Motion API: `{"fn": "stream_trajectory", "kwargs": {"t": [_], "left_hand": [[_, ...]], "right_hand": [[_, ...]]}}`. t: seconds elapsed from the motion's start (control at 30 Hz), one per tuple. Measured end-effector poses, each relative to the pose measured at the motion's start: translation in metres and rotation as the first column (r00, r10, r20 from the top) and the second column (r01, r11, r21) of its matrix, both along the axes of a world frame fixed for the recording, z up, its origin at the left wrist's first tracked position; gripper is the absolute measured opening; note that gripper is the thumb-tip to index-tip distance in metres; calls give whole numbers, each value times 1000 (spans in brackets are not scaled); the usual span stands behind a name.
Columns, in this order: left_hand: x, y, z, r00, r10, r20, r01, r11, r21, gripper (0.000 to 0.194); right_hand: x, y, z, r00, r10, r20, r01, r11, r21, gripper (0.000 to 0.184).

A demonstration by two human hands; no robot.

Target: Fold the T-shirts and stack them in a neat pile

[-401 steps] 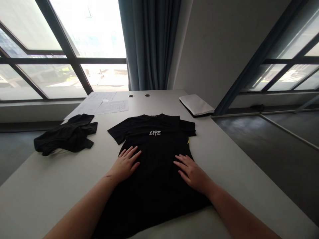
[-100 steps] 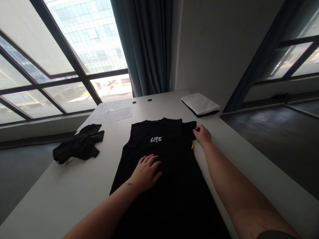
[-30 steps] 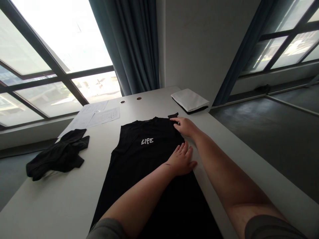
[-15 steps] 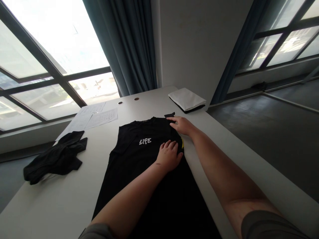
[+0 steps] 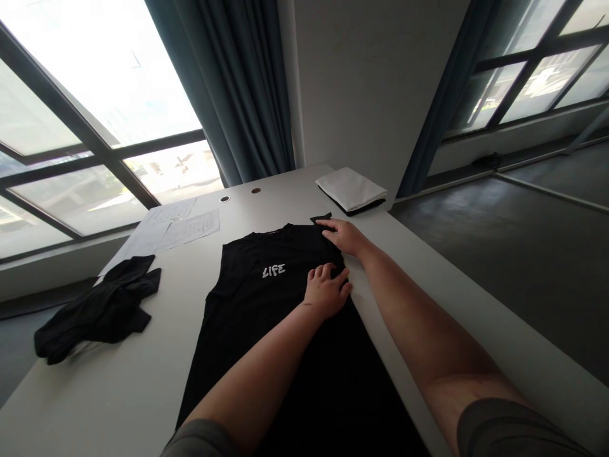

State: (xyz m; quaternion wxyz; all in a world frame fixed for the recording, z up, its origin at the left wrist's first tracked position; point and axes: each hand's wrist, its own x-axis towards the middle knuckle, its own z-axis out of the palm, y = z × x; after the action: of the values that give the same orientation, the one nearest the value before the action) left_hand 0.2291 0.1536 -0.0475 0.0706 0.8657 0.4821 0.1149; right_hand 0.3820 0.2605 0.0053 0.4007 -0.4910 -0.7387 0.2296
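Note:
A black T-shirt [image 5: 247, 317] with white lettering on its chest lies spread over the white table [image 5: 190, 279], its neckline toward the far end. Flat on its right side, just below the shoulder, rests my left hand [image 5: 326, 293], open with fingers apart. Farther up, my right hand [image 5: 343, 236] touches the right shoulder, fingers stretched out, near a dark flap of sleeve cloth [image 5: 321, 218] that sticks out beyond them. A small yellow bit shows at the shirt's edge beside my left hand. The shirt's lower part runs out of view under my forearms.
A crumpled black garment [image 5: 102, 308] hangs partly over the table's left edge. Printed papers [image 5: 188, 230] lie at the back left. A folded white cloth [image 5: 352, 189] with black beneath it sits at the back right. Cable holes [image 5: 224, 199] pierce the far tabletop.
My left hand has shifted slightly right toward the shirt's edge, and less of the yellow bit shows. My right hand stays at the shoulder. The whole view has moved slightly.

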Motion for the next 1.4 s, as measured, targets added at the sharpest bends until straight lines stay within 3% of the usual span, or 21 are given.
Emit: {"fn": "stream_trajectory", "kwargs": {"t": [0.13, 0.33, 0.47, 0.57, 0.63, 0.73, 0.83, 0.93, 1.03, 1.17, 1.3, 1.4], "left_hand": [[5, -1, 2, 1000, -14, -11, 14, 1000, -6, 47], [-4, -23, 2, 971, -238, -22, 234, 967, -105, 64], [-39, -49, 23, 934, -328, 144, 357, 881, -310, 58], [-76, -67, 44, 916, -252, 312, 375, 811, -448, 51], [-101, -74, 54, 913, -147, 380, 334, 806, -489, 48], [-135, -72, 54, 926, -18, 378, 200, 871, -448, 46], [-165, -61, 39, 975, 57, 214, 16, 946, -324, 45], [-191, -52, 19, 986, 163, -42, -168, 969, -181, 52], [-211, -51, 4, 960, 228, -164, -241, 968, -65, 58], [-224, -56, -3, 940, 281, -192, -289, 957, -12, 59], [-218, -56, 6, 925, 316, -212, -322, 947, 8, 55], [-195, -47, 23, 897, 374, -236, -374, 926, 47, 49]], "right_hand": [[-2, -2, 1, 1000, 7, 7, -7, 1000, 4, 45], [-4, -3, 0, 1000, 13, 17, -13, 1000, -16, 48], [-13, -5, -1, 996, 54, 66, -52, 998, -41, 57], [-30, -12, -8, 973, 165, 160, -157, 986, -62, 67], [-46, -20, -17, 926, 277, 258, -257, 960, -109, 73], [-71, -36, -37, 819, 355, 450, -281, 933, -225, 78], [-86, -50, -53, 739, 294, 606, -209, 956, -208, 73], [-88, -56, -56, 714, 229, 661, -181, 973, -143, 69], [-79, -61, -50, 720, 143, 679, -141, 988, -59, 70], [-52, -78, -50, 771, -6, 637, -45, 997, 64, 65], [-17, -96, -63, 842, -89, 533, 43, 994, 98, 59], [0, -96, -70, 878, -97, 469, 52, 993, 109, 45]]}}
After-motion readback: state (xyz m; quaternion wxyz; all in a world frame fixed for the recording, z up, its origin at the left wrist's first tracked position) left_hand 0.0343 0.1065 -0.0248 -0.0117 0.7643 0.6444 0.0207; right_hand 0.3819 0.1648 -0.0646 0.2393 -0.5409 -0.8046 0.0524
